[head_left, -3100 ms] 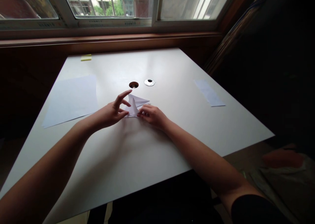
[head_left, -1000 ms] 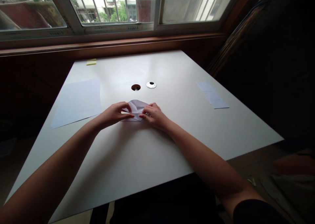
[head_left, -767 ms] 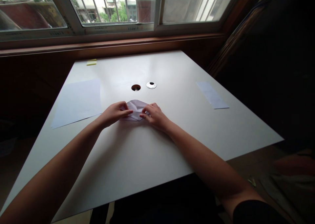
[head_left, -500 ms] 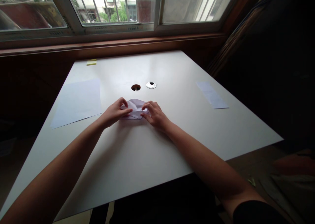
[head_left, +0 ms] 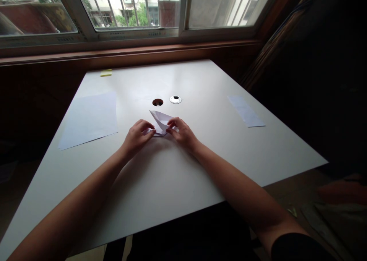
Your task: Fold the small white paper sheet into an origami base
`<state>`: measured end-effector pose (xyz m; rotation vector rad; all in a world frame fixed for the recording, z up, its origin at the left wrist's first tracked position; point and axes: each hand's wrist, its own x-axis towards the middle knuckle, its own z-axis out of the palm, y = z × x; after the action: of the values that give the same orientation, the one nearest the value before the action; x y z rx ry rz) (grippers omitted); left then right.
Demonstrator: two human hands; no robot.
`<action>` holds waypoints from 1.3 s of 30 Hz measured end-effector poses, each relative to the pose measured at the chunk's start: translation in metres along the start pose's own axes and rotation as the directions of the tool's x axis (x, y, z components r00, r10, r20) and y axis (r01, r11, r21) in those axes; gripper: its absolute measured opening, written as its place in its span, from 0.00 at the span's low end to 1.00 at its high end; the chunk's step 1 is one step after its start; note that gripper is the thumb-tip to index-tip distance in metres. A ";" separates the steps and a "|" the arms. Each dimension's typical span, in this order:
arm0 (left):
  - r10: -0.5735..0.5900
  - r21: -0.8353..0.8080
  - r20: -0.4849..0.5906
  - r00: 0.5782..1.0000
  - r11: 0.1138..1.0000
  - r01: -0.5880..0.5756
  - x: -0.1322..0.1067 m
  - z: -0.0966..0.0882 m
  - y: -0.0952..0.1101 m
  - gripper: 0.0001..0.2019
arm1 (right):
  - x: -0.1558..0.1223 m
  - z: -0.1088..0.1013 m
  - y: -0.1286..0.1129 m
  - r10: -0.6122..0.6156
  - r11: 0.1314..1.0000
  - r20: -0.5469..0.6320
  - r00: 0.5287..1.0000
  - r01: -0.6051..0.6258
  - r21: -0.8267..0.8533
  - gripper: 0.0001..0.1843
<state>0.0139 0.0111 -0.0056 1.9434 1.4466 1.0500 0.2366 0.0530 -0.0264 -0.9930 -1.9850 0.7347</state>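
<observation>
A folded sheet of white paper (head_left: 161,120) is between my two hands, just above the middle of the white table. One pointed flap of it stands up toward the far left. My left hand (head_left: 139,135) pinches the near left edge between thumb and fingers. My right hand (head_left: 181,133) grips the right side, its thumb and index finger closed on the raised flap. My fingers hide parts of the paper's left and right edges.
On the white table (head_left: 183,177), flat white sheets (head_left: 88,117) lie at the left and a narrow paper strip (head_left: 246,111) at the right. Beyond my hands are a round cable hole (head_left: 157,102) and its cover (head_left: 175,99). Yellow sticky notes (head_left: 106,73) lie near the far edge, below a window.
The paper's far left part has been lifted into a standing pointed flap. My left hand has shifted slightly down and nearer; my right hand has stayed almost in place.
</observation>
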 end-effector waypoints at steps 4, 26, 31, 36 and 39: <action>0.192 0.270 0.016 0.981 0.944 -0.189 -0.005 0.012 0.001 0.11 | 0.000 -0.001 0.001 0.053 0.996 -0.030 0.998 -0.051 0.075 0.11; 0.330 0.722 0.153 0.932 0.606 -0.333 -0.008 0.024 0.017 0.13 | -0.003 0.000 -0.004 0.021 0.993 -0.074 0.997 -0.012 0.114 0.09; 0.320 0.678 0.124 0.939 0.664 -0.316 -0.007 0.024 0.017 0.11 | -0.003 0.000 -0.006 0.020 0.990 -0.080 0.997 -0.009 0.142 0.10; 0.343 0.718 0.130 0.930 0.614 -0.327 -0.008 0.025 0.017 0.12 | -0.003 0.001 -0.006 0.014 0.989 -0.068 0.998 -0.004 0.146 0.10; 0.385 0.766 0.153 0.910 0.536 -0.356 -0.008 0.023 0.015 0.12 | -0.003 0.001 -0.005 0.013 0.990 -0.064 0.998 -0.003 0.143 0.10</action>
<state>0.0402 0.0002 -0.0098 2.9881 1.7312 0.6151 0.2354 0.0473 -0.0242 -0.9284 -1.8458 0.8270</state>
